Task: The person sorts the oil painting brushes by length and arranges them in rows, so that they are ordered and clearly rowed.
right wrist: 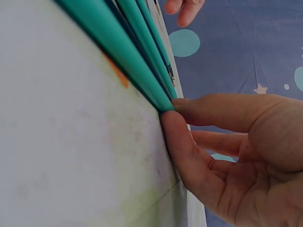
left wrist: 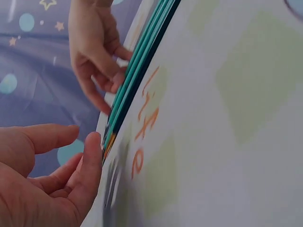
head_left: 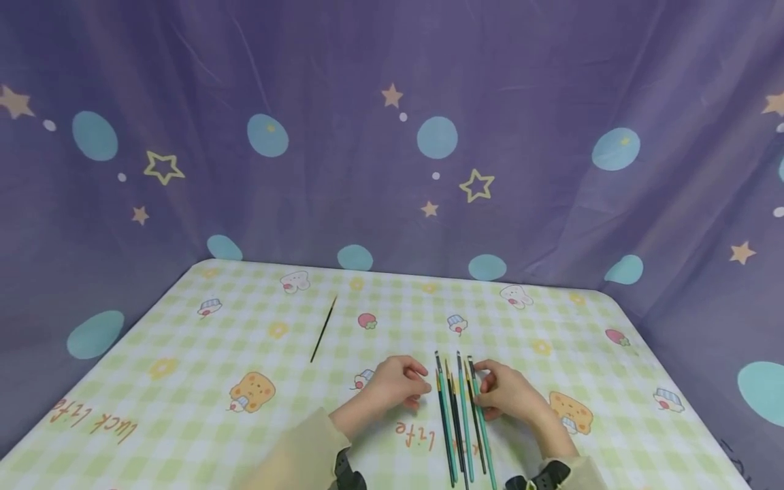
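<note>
Several thin paintbrushes (head_left: 461,415), some with teal handles and some with black, lie side by side on the table, bristles pointing away from me. At the right edge of the row, my right hand (head_left: 511,391) pinches a teal-handled paintbrush (right wrist: 137,61) between thumb and index finger. My left hand (head_left: 398,384) is just left of the row with its fingers loosely bent and nothing in them. In the left wrist view, a gap shows between the left thumb and fingers (left wrist: 87,175), close to the bristle ends.
A single black paintbrush (head_left: 322,330) lies apart, farther off to the left. The table is covered by a green-and-white checked cloth (head_left: 202,367) with cartoon prints. Behind the table's far edge hangs a purple curtain (head_left: 343,184) with stars and blue dots.
</note>
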The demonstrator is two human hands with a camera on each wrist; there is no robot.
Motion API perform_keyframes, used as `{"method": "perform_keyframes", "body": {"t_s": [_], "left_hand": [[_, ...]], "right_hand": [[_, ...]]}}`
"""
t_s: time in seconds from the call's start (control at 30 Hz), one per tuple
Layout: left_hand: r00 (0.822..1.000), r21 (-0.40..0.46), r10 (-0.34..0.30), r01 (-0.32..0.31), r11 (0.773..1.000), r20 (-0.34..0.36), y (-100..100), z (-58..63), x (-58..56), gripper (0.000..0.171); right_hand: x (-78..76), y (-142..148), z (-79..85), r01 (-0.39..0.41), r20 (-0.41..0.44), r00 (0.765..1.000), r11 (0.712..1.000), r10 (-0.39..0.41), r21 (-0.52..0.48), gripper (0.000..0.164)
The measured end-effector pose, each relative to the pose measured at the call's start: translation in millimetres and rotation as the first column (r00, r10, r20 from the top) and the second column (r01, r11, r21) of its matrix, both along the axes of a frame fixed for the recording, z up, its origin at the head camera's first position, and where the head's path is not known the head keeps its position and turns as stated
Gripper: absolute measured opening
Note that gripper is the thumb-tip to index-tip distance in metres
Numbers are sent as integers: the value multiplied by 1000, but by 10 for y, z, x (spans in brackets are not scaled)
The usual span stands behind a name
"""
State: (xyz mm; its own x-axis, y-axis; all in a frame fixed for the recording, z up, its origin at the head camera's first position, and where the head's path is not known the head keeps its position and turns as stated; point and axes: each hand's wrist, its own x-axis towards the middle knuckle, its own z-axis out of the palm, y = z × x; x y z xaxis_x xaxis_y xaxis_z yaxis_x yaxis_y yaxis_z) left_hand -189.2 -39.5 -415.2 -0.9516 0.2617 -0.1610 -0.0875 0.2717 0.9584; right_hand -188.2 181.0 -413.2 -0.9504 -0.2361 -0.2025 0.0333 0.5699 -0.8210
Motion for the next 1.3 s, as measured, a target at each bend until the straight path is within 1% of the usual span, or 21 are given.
{"method": "perform_keyframes", "body": {"t_s": [0.13,0.3,0.47,0.67,0.83,1.07,1.3], "left_hand": [[1000,-1,-2,2,1000,25,95,-14,72,23],[999,-58,25,-23,998,23,195,-44,112,25],[998,-130,60,-60,990,-8,266,-82,105,24],[997,-188,57,-66,980,-53,294,-99,107,25],[993,-248,63,-85,965,-95,327,-111,120,26],[991,-270,78,-106,957,-110,349,-115,136,26],[989,-281,63,-99,955,-135,343,-93,151,25]], "right_hand": [[5,4,-14,-1,-5,1000,1000,1,2,56],[6,1,-5,4,-4,1000,1000,-4,-7,57],[2,12,-3,11,7,1000,1000,-11,-12,57],[-8,14,-9,4,17,1000,1000,-4,-28,56],[-11,12,-19,6,20,1000,1000,-5,-30,57],[-14,10,-23,2,21,1000,999,-1,-35,58],[-21,12,-30,3,18,1000,1000,-2,-24,56]]}}
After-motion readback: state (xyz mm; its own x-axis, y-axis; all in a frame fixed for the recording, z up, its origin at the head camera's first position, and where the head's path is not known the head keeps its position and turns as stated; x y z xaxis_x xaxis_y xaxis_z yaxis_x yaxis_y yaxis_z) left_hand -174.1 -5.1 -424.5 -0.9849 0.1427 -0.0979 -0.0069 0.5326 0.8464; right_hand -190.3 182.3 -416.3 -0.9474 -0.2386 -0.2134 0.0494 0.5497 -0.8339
